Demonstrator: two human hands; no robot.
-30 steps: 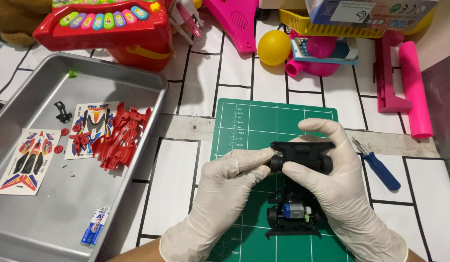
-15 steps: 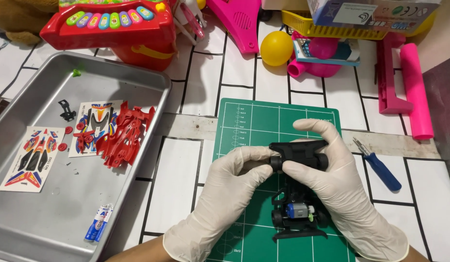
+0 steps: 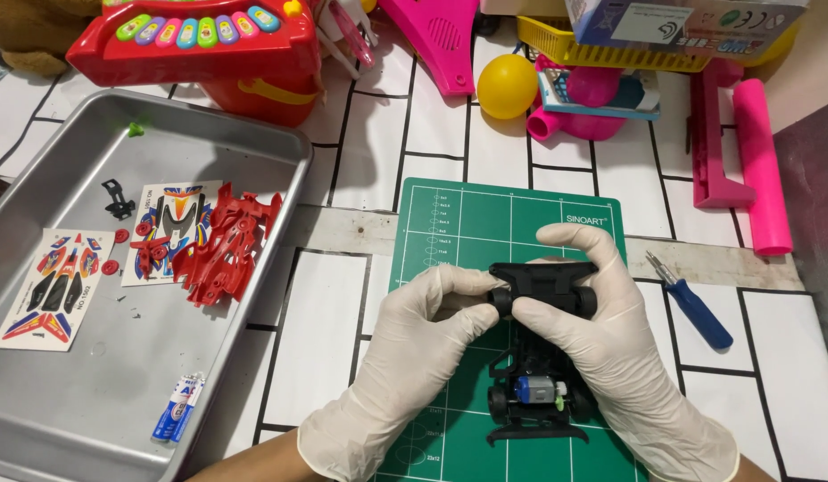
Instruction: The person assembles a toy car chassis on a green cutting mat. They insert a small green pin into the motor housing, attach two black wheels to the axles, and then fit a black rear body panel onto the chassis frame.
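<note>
Both hands wear white gloves and grip a black toy car chassis (image 3: 541,357) over a green cutting mat (image 3: 485,223). My left hand (image 3: 414,353) pinches the chassis's front left wheel and bumper. From the right, my right hand (image 3: 610,344) wraps the front end, thumb on the bumper. A small blue-and-silver motor (image 3: 532,388) shows at the rear of the chassis, between the rear wheels.
A metal tray (image 3: 48,419) at the left holds red plastic car parts (image 3: 222,241), sticker sheets (image 3: 53,286), a small black part (image 3: 118,198) and two batteries (image 3: 178,406). A blue screwdriver (image 3: 691,303) lies right of the mat. Colourful toys crowd the far edge.
The hands and chassis have barely shifted on the mat; my fingers have adjusted slightly on the front end. The view has drifted a little.
</note>
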